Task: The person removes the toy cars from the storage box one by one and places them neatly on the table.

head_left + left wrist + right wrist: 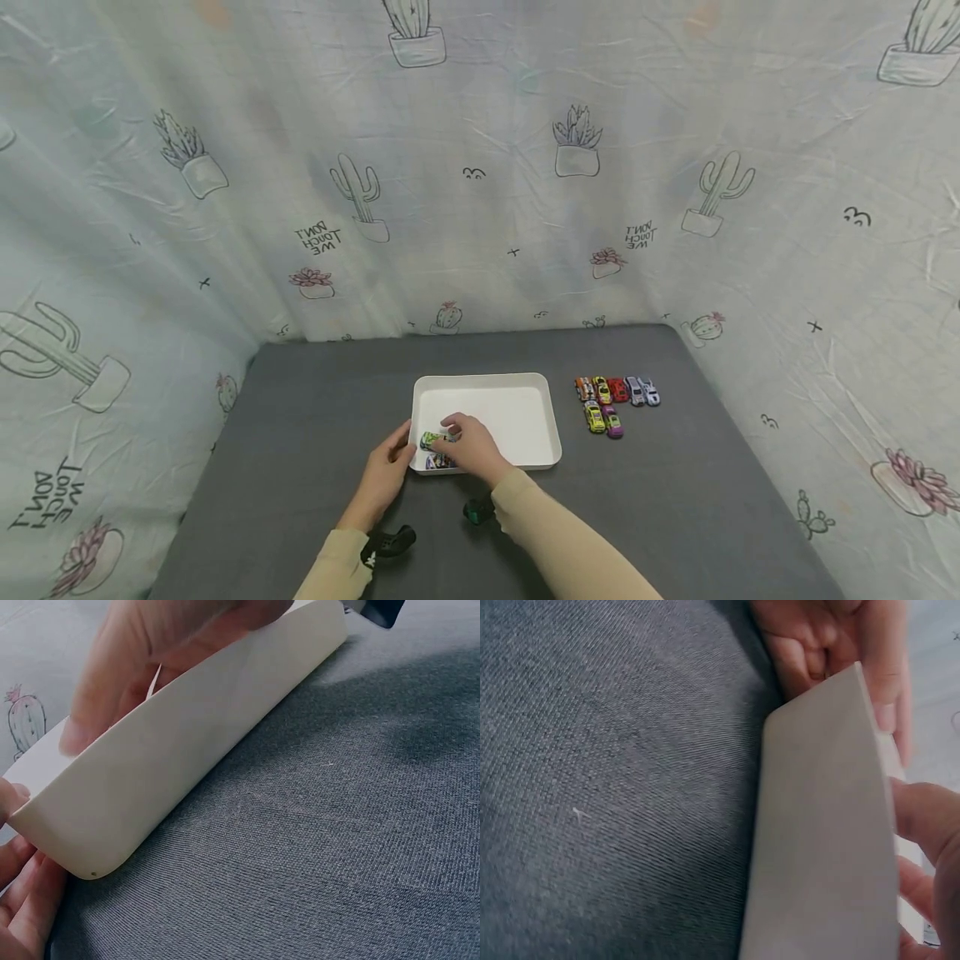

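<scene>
A white tray [525,412] sits on the grey cloth table top [315,433]. My left hand [401,450] grips its near left corner, thumb on the rim; the left hand [840,637] shows past the tray wall [825,840]. My right hand [450,433] reaches over the tray's near left part and pinches a green toy car [430,440] low inside it. A second small car [438,461] lies in the tray just in front of it. The tray's outer wall [187,757] fills the left wrist view, with my right hand [150,652] above it.
Several toy cars [615,392] stand in two short rows on the table to the right of the tray, with a yellow car [595,417] and a purple car [614,422] in the nearer row. A cactus-print cloth [480,167] walls in the table at the back and both sides.
</scene>
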`<action>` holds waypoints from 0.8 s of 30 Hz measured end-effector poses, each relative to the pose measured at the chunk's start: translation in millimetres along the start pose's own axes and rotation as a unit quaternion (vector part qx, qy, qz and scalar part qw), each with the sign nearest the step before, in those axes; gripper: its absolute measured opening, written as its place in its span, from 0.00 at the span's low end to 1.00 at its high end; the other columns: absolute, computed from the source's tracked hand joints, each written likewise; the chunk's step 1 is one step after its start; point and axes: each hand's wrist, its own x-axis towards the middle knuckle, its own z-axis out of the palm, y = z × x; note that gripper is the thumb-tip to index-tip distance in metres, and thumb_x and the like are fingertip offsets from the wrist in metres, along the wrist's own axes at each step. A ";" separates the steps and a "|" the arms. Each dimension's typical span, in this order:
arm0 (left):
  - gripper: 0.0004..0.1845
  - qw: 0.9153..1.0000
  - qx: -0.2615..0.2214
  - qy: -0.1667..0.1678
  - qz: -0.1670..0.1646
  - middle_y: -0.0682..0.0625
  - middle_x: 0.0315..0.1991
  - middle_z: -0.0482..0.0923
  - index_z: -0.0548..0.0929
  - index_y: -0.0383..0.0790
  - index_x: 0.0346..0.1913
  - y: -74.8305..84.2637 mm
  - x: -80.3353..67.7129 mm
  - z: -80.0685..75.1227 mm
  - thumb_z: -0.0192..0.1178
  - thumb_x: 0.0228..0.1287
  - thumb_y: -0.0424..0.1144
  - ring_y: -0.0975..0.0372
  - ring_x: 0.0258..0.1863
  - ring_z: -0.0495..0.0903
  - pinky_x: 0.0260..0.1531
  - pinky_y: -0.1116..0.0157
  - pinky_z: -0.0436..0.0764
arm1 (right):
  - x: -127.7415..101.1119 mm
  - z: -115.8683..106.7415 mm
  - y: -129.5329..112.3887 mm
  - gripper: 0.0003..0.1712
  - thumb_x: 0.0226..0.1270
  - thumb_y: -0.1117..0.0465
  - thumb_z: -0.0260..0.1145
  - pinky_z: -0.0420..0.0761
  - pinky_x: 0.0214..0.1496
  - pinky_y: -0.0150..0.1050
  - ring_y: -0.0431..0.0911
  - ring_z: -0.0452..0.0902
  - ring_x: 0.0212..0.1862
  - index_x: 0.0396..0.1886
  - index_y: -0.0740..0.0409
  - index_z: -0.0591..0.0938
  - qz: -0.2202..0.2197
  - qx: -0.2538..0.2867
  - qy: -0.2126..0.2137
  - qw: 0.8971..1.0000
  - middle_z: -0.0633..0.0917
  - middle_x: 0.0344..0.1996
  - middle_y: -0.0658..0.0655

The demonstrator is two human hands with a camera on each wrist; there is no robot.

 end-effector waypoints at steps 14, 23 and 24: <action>0.27 1.000 0.003 0.002 -0.001 0.46 0.65 0.71 0.66 0.52 0.72 -1.5 2.1 1.2 0.55 0.73 0.39 0.54 0.59 0.74 0.57 0.52 0.72 | 4.7 6.7 5.2 0.19 0.60 0.53 0.72 0.78 0.46 0.43 0.45 0.77 0.42 0.47 0.58 0.84 -0.014 -0.035 0.014 0.999 0.81 0.40 0.52; 0.27 1.000 0.005 0.003 -0.005 0.46 0.65 0.70 0.66 0.53 0.72 0.2 0.5 0.8 0.55 0.73 0.40 0.54 0.59 0.73 0.58 0.51 0.72 | 4.3 7.8 4.9 0.14 0.61 0.53 0.71 0.77 0.45 0.42 0.40 0.72 0.38 0.43 0.56 0.86 -0.011 -0.052 0.016 0.998 0.79 0.36 0.49; 0.27 1.000 0.006 0.004 -0.005 0.46 0.65 0.70 0.66 0.53 0.72 0.2 0.3 0.7 0.55 0.73 0.39 0.54 0.59 0.73 0.58 0.51 0.72 | 4.2 8.3 5.3 0.14 0.62 0.53 0.70 0.77 0.45 0.42 0.40 0.72 0.38 0.43 0.56 0.86 -0.010 -0.050 0.018 0.999 0.79 0.36 0.49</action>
